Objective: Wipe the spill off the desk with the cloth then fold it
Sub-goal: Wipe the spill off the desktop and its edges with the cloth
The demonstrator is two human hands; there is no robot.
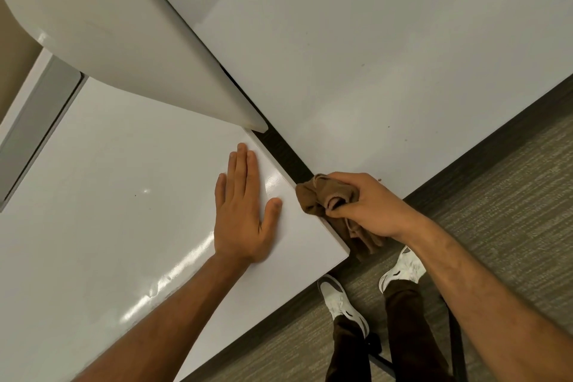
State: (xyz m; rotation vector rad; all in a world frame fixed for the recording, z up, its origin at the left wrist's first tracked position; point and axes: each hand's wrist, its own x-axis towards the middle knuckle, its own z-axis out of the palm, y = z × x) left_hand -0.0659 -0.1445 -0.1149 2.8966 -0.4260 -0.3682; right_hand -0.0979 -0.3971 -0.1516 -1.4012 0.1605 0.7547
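White desk, glossy. Left hand flat, grip open, empty. Right hand, 3 o'clock, grip closed on bunched cloth. Advice: spread cloth, press evenly.

Bunched brown cloth at desk corner

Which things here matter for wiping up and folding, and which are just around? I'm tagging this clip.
Job: brown cloth, bunched in the right hand; white desk, with the left hand flat on it.
Around: second desk, white divider panel, carpet, white shoes.
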